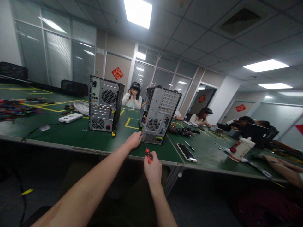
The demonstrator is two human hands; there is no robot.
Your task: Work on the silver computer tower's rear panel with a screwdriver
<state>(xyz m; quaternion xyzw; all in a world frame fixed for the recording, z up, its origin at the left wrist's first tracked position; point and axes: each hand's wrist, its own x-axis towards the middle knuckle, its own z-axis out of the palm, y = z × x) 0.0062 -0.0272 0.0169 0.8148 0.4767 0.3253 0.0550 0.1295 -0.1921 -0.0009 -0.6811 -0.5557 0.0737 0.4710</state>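
Note:
A grey metal computer case [157, 107] stands upright on the green table [113, 138], its rear panel facing me and its left side apparently uncovered. My left hand [134, 141] is closed at the lower left corner of this case; its fingertips are partly hidden. In my right hand [153, 167] is a screwdriver [148, 156] with a red and black handle, gripped between thumb and fingers. Its shaft points up toward the bottom edge of the rear panel. Whether the tip sits in a screw is too small to tell.
Left of it stands a second computer case [101, 107], with a yellow-ended tool [114, 133] by its base. A white power strip [70, 118] lies further left. Rightward are a phone [186, 152], a pen-like tool [189, 145], cables [187, 130] and a white container [241, 148]. Several people sit around.

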